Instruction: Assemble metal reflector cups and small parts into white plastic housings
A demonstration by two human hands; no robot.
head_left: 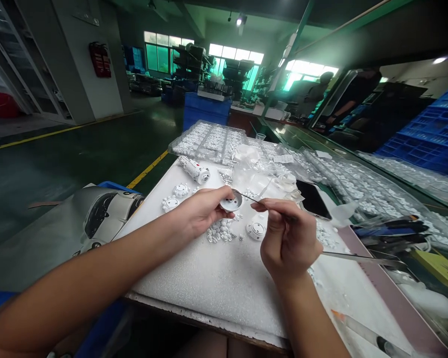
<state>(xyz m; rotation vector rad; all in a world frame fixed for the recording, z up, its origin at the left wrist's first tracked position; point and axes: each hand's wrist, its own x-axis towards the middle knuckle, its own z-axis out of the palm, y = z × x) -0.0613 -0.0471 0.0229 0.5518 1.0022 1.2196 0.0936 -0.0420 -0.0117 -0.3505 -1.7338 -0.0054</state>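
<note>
My left hand (205,209) grips a small round white part (231,202) by its rim, above the white foam-topped table (216,283). In my right hand (289,233) is a thin metal tool (246,197), pinched in the fingers, its tip at the edge of the round part. Below the part lies a pile of small white pieces (221,230). A round white part with dark dots (256,229) sits beside my right hand. Two more scalloped round parts (171,203) lie left of my left hand, and a speckled white cylinder (194,170) rests on its side behind them.
Clear trays of white pieces (212,141) stand at the back and along the right. A phone (313,200) lies right of my right hand. A syringe-like tube (369,333) is near the front right. Blue crates (429,134) and people are farther back.
</note>
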